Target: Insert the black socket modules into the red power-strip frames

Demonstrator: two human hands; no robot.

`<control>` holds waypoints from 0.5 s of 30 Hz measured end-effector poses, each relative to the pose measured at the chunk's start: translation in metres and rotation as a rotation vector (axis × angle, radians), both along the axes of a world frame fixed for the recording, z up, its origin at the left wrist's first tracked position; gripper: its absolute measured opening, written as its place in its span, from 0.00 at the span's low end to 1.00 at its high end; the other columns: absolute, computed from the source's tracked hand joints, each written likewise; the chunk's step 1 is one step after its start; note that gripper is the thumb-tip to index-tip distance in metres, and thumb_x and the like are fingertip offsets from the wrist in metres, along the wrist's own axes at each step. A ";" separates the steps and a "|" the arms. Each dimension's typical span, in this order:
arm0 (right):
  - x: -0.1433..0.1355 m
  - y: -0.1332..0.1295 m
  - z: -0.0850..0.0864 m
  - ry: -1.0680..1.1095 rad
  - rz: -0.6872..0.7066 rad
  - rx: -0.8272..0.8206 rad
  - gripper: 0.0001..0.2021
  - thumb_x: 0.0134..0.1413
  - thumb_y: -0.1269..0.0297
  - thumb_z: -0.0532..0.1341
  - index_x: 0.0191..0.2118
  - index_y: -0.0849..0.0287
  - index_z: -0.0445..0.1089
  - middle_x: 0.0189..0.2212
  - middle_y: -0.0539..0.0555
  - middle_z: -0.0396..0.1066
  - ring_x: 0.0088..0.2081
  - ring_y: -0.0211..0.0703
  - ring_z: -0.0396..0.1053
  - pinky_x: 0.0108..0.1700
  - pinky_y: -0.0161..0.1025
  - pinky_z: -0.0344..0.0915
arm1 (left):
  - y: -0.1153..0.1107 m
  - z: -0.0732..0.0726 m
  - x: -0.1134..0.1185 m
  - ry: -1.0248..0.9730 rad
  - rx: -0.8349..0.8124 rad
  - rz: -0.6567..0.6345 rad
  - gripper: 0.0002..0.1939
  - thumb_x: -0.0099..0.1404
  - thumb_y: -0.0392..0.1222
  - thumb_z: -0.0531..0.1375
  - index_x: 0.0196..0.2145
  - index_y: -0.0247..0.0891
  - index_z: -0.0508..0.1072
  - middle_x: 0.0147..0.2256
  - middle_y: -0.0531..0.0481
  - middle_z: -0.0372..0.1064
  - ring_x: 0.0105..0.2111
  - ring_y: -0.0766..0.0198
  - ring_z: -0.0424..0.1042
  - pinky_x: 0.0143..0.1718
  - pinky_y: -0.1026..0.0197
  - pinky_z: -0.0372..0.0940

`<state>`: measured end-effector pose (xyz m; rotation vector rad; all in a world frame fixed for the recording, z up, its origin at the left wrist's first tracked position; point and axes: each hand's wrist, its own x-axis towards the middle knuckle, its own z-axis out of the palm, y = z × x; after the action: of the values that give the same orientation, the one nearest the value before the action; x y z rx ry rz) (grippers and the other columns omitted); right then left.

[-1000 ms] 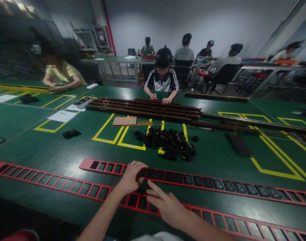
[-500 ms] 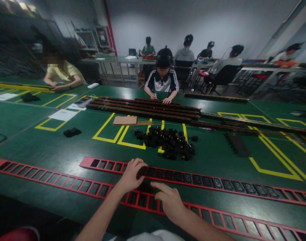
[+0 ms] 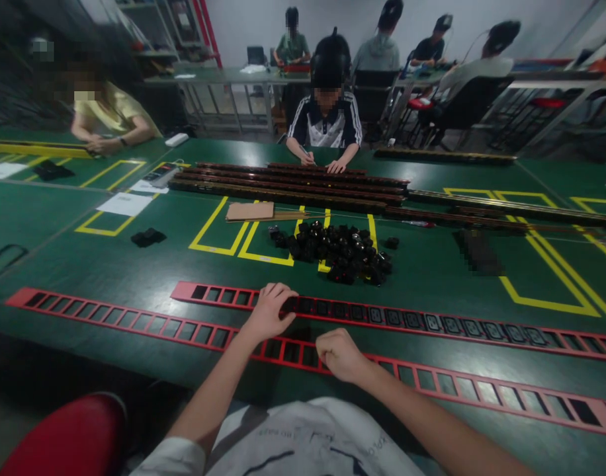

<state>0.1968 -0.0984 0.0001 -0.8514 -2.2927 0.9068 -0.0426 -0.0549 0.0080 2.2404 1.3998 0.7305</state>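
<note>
My left hand (image 3: 269,314) rests over the farther red slotted strip (image 3: 184,290), its thumb and fingers curved around a black socket module (image 3: 289,305) at one of the slots. To the right of it, a row of black socket modules (image 3: 393,318) fills the strip's slots. My right hand (image 3: 341,355) is closed like a fist above the nearer red slotted strip (image 3: 444,383); its curled fingers hide whatever may be inside. The nearer strip's visible slots mostly show the green table through them.
Beyond the strips lies a heap of loose black parts (image 3: 340,250). Long dark rails (image 3: 293,188) run across the green table (image 3: 223,377) behind cardboard (image 3: 250,211). A co-worker (image 3: 327,119) sits opposite, and another person (image 3: 112,116) is at the left. A red stool (image 3: 79,436) stands lower left.
My right hand's extended fingers have curled into a fist, and it has drawn slightly away from my left hand. My left hand stays at the farther strip. The view has tilted down.
</note>
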 end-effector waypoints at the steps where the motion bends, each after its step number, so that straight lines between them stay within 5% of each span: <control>1: -0.001 0.001 0.001 0.002 -0.010 -0.023 0.08 0.31 0.79 0.50 0.15 0.57 0.56 0.14 0.46 0.60 0.18 0.33 0.57 0.24 0.31 0.49 | 0.000 0.000 -0.001 0.000 0.002 -0.002 0.20 0.61 0.38 0.63 0.52 0.41 0.74 0.48 0.43 0.69 0.51 0.48 0.63 0.53 0.43 0.60; 8: -0.002 0.001 0.007 -0.048 0.009 -0.053 0.08 0.32 0.77 0.50 0.15 0.57 0.57 0.14 0.46 0.59 0.19 0.34 0.57 0.24 0.32 0.49 | 0.003 0.003 -0.005 0.064 -0.016 -0.003 0.21 0.63 0.37 0.64 0.55 0.43 0.75 0.47 0.43 0.68 0.50 0.46 0.62 0.52 0.42 0.60; 15: -0.001 0.003 0.006 -0.015 0.011 -0.076 0.08 0.32 0.78 0.51 0.15 0.57 0.56 0.13 0.46 0.58 0.18 0.34 0.54 0.25 0.33 0.47 | 0.011 0.028 0.006 0.376 -0.143 0.028 0.18 0.63 0.39 0.67 0.51 0.44 0.77 0.46 0.45 0.69 0.50 0.48 0.64 0.52 0.44 0.60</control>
<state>0.1960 -0.0956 0.0058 -0.8813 -2.2907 1.0012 -0.0366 -0.0438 0.0361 2.3280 1.5959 0.2107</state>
